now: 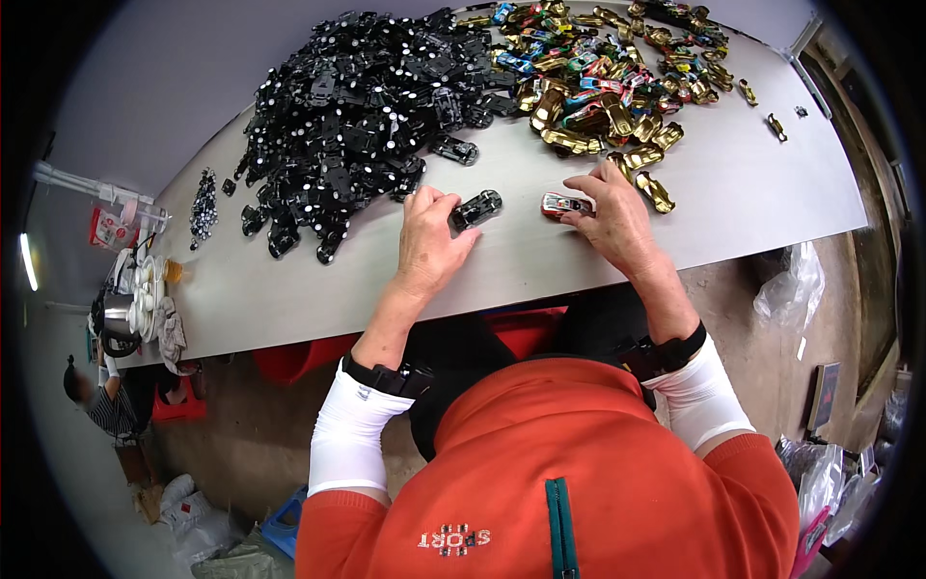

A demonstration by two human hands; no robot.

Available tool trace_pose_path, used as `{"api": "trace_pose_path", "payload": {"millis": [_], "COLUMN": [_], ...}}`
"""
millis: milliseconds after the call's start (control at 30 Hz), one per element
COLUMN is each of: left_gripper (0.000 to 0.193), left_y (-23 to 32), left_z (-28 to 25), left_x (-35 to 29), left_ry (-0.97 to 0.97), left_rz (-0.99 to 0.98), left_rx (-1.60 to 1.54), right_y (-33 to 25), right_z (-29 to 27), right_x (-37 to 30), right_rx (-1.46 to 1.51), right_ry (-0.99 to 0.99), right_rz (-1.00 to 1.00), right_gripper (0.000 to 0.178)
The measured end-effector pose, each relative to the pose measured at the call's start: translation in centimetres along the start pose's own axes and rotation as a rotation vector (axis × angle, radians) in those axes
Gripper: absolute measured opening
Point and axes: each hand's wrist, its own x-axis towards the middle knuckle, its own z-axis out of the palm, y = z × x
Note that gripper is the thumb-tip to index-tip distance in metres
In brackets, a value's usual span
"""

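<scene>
The worktop [733,193] is a plain grey slab set against a pale wall, with a bare concrete floor below its near edge. A large heap of black toy-car chassis [357,116] covers the far left part of the worktop; a heap of gold and multicoloured toy-car bodies [608,77] covers the far right part, with a few gold bodies lying apart toward the far right corner. The left hand [427,241] rests near the middle of the near edge, its fingers pinching a single black chassis [477,208] at its left end. The right hand [610,217] lies just to the right, fingers curled over a small red-and-silver car body [564,205], touching its right end; the two parts lie near each other but apart. A cluster of small dark parts [204,205] sits near the left edge. At the near left corner stand a metal kettle [116,318], white cups [147,294] and a cloth [172,333]. Another person [106,400] crouches on the floor beyond that corner. Clear plastic bags [791,289] lie on the floor to the right.
</scene>
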Motion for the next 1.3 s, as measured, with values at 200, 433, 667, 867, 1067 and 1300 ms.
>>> {"api": "trace_pose_path", "payload": {"millis": [200,433,667,867,1067,1300], "left_gripper": [0.032,0.030,0.033,0.031,0.032,0.033], "left_y": [-0.1,1.9,2.0,2.1,1.8,2.2], "left_z": [-0.3,-0.9,-0.1,-0.4,-0.1,-0.2], "left_x": [-0.1,-1.4,-1.8,-2.0,-2.2,-2.3], "left_ry": [0.005,-0.112,0.008,0.078,0.049,0.036], "left_rz": [-0.045,-0.310,-0.381,-0.372,-0.357,-0.345], "left_rx": [-0.157,-1.012,-1.507,-1.668,-1.648,-1.605], "right_y": [-0.2,-3.6,-3.8,-4.5,-5.5,-5.7], "right_z": [0.1,1.5,2.4,1.8,1.7,1.6], "right_x": [0.8,0.7,0.3,-0.2,-0.5,-0.7], "right_rx": [0.051,0.929,1.132,1.236,1.078,0.885], "right_ry": [-0.119,-0.496,-0.531,-0.236,-0.124,-0.134], "right_rz": [-0.036,0.123,0.257,0.239,0.041,-0.030], "right_gripper": [0.030,0.026,0.033,0.029,0.019,0.017]}}
